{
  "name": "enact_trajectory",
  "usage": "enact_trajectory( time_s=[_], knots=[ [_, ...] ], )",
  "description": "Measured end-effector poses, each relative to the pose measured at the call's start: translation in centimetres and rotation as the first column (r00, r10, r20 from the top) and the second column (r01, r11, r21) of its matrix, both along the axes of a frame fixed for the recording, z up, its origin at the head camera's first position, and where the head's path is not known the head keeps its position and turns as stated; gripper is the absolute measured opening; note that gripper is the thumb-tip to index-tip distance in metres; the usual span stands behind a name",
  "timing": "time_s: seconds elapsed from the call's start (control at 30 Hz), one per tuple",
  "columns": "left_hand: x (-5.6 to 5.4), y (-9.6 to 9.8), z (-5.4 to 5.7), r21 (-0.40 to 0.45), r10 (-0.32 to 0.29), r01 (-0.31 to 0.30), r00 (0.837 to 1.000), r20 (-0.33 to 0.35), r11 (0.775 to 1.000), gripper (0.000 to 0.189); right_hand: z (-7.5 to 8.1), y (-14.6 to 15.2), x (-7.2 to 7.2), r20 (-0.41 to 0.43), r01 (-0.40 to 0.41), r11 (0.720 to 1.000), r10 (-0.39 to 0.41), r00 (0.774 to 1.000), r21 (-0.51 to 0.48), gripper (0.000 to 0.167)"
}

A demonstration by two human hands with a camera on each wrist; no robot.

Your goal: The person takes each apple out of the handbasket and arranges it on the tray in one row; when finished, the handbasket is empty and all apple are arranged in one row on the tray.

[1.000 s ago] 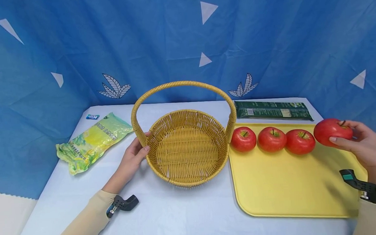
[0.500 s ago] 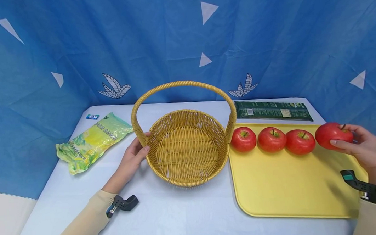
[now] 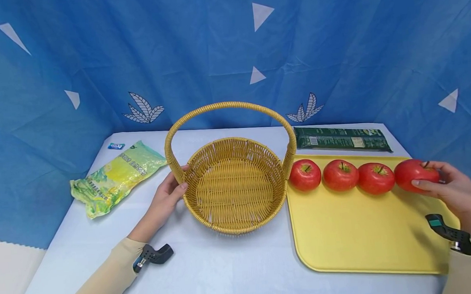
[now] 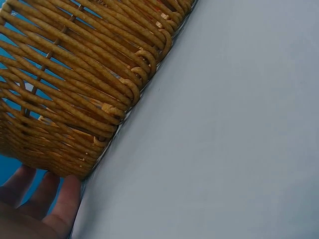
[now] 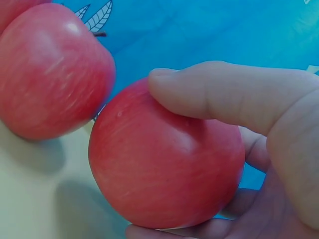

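Note:
A golden woven basket (image 3: 234,191) with an arched handle stands mid-table with nothing inside. My left hand (image 3: 169,192) holds its left side, thumb over the rim by the handle's foot; in the left wrist view the fingertips (image 4: 67,199) touch the weave. At the right, my right hand (image 3: 455,188) grips a red apple (image 3: 414,176) between thumb and fingers, its stem tilted to the right. In the right wrist view the held apple (image 5: 167,164) is close to another apple (image 5: 52,74). Several red apples (image 3: 341,175) sit in a row along the far side of a yellow tray (image 3: 356,238).
A yellow-green plastic packet (image 3: 119,177) lies left of the basket, with a small blue packet (image 3: 116,146) behind it. Behind the tray lies a long dark green package (image 3: 342,138). A blue curtain (image 3: 214,55) hangs along the table's back edge.
My right hand has lowered the apple toward the tray, at the right end of the apple row. The left hand and the basket have stayed in place.

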State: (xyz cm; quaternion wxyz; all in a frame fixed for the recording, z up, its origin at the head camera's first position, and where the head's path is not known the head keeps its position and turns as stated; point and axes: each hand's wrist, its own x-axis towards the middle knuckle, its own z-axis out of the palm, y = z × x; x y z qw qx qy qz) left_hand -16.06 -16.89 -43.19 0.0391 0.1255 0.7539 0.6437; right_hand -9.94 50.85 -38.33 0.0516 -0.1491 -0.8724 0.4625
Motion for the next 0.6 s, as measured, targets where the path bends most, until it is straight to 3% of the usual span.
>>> enact_trajectory(
  time_s=[0.6],
  knots=[
    [0.0,-0.1,-0.1,-0.017,-0.003,0.003,1.000,-0.019,1.000,0.051,-1.3,0.7,0.0,0.104,-0.089,0.981,0.072,0.992,0.174,0.041]
  ],
)
